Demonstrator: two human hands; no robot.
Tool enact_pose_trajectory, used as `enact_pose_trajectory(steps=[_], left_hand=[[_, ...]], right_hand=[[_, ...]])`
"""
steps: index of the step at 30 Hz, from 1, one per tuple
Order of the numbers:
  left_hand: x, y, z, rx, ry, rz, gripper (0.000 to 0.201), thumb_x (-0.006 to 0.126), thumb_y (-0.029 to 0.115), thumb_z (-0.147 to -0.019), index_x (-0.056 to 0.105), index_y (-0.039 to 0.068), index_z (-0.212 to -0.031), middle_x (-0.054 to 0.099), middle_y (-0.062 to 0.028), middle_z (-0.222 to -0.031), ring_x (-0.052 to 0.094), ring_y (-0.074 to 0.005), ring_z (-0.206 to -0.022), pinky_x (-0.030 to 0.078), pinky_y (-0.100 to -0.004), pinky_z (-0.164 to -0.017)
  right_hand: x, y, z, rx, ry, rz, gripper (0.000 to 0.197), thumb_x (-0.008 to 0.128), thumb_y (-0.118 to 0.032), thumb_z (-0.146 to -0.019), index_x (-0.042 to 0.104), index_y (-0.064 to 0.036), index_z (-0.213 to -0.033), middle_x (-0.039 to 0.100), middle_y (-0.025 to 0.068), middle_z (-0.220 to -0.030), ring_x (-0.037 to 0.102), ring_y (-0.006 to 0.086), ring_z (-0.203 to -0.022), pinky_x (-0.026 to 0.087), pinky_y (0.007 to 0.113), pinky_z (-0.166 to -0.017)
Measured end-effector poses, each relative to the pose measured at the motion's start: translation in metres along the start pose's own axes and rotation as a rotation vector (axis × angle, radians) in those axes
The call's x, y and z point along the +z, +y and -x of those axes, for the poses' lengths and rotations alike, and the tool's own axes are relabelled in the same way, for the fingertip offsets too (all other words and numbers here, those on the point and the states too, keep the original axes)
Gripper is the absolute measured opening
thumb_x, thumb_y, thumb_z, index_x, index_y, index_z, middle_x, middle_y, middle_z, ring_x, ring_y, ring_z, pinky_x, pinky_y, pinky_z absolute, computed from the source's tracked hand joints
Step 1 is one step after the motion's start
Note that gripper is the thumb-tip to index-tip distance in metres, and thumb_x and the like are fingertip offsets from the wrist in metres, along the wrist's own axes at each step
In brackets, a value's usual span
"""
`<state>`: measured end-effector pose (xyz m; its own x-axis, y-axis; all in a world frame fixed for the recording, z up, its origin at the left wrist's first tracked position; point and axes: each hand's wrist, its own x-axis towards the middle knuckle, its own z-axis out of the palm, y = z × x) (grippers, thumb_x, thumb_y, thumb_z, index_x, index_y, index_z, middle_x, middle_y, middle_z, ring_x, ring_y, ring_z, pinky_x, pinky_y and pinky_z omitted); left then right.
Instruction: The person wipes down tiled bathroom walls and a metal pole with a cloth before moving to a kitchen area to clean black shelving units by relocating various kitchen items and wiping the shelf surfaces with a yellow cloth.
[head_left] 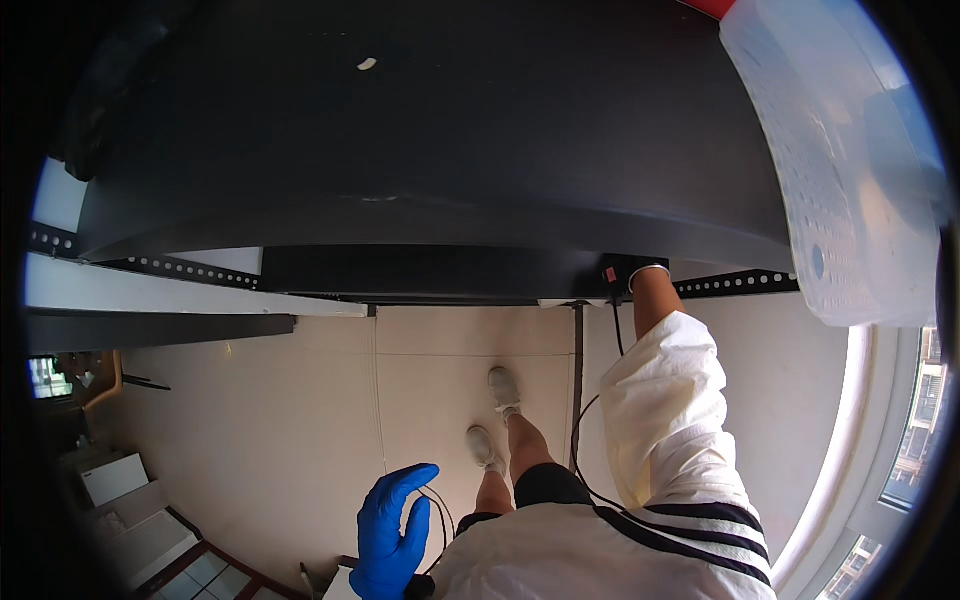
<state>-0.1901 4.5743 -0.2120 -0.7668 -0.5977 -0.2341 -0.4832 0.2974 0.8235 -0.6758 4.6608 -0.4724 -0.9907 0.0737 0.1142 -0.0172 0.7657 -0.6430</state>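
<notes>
My left hand (392,530) wears a blue glove and hangs at the lower middle, away from the shelf. Its fingers curve forward with the thumb apart, and nothing lies between them. My right forearm (655,300), in a pushed-up pale sleeve, reaches forward to the near edge of a black shelf (450,140). Past the wrist, my right hand goes under that edge, so its fingers are hidden. A small black device with a red mark (611,274) and a cable sits at this wrist, beside a light-coloured band. What the right hand touches cannot be seen.
A small pale scrap (367,64) lies on the black shelf. At the right stands a translucent perforated plastic basket (825,200). Perforated black metal rails (190,272) run below the shelf. A thin black cable (575,440) loops beside my body. Windows (910,440) are at the right.
</notes>
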Motion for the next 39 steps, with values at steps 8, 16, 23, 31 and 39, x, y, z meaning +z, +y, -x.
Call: enact_pose_trajectory(steps=[8, 16, 23, 31, 39], left_hand=[[0.0, 0.006, 0.002, -0.07, 0.085, 0.158, 0.027, 0.053, 0.001, -0.083, 0.057, 0.003, -0.109, 0.061, -0.0136, -0.106, 0.059, -0.0283, -0.098, 0.045, -0.0333, -0.085], [-0.006, 0.039, -0.004, 0.154, 0.07, 0.214, 0.027, 0.054, 0.004, -0.084, 0.057, 0.005, -0.111, 0.061, -0.0116, -0.107, 0.059, -0.027, -0.097, 0.045, -0.0327, -0.084], [-0.04, 0.07, 0.017, 0.307, 0.13, 0.208, 0.027, 0.048, -0.002, -0.084, 0.056, 0.003, -0.11, 0.06, -0.0111, -0.108, 0.059, -0.0236, -0.098, 0.045, -0.0303, -0.085], [-0.065, 0.122, 0.01, 0.414, -0.366, 0.907, 0.043, 0.041, 0.029, -0.095, 0.043, 0.001, -0.128, 0.059, -0.0123, -0.107, 0.057, -0.0221, -0.099, 0.044, -0.0324, -0.089], [-0.054, 0.163, -0.005, 0.264, -0.594, 1.358, 0.054, 0.042, 0.028, -0.093, 0.028, 0.001, -0.138, 0.052, -0.0147, -0.103, 0.054, -0.0242, -0.087, 0.045, -0.0352, -0.083]], right_hand=[[0.007, 0.01, 0.061, -0.393, -0.468, 0.09, 0.028, 0.058, -0.012, -0.075, 0.059, -0.009, -0.103, 0.059, 0.0162, -0.103, 0.056, 0.0374, -0.092, 0.046, 0.045, -0.075], [-0.008, -0.047, 0.157, -0.879, -0.343, 0.079, 0.03, 0.051, -0.004, -0.076, 0.061, -0.0141, -0.103, 0.06, 0.0079, -0.106, 0.055, 0.0289, -0.1, 0.04, 0.046, -0.087], [-0.081, -0.043, 0.186, -0.576, -1.184, -0.158, 0.027, 0.052, -0.001, -0.08, 0.064, -0.009, -0.103, 0.064, 0.0154, -0.093, 0.062, 0.0291, -0.086, 0.048, 0.034, -0.075], [-0.185, -0.06, 0.205, -0.539, -1.179, -0.52, 0.032, 0.05, 0.002, -0.083, 0.059, -0.0051, -0.112, 0.06, 0.0087, -0.11, 0.054, 0.0201, -0.106, 0.038, 0.03, -0.095], [-0.22, -0.052, 0.199, -0.375, -0.979, -0.726, 0.031, 0.047, 0.006, -0.084, 0.057, -0.0012, -0.112, 0.059, 0.0082, -0.111, 0.054, 0.0186, -0.106, 0.038, 0.029, -0.095]])
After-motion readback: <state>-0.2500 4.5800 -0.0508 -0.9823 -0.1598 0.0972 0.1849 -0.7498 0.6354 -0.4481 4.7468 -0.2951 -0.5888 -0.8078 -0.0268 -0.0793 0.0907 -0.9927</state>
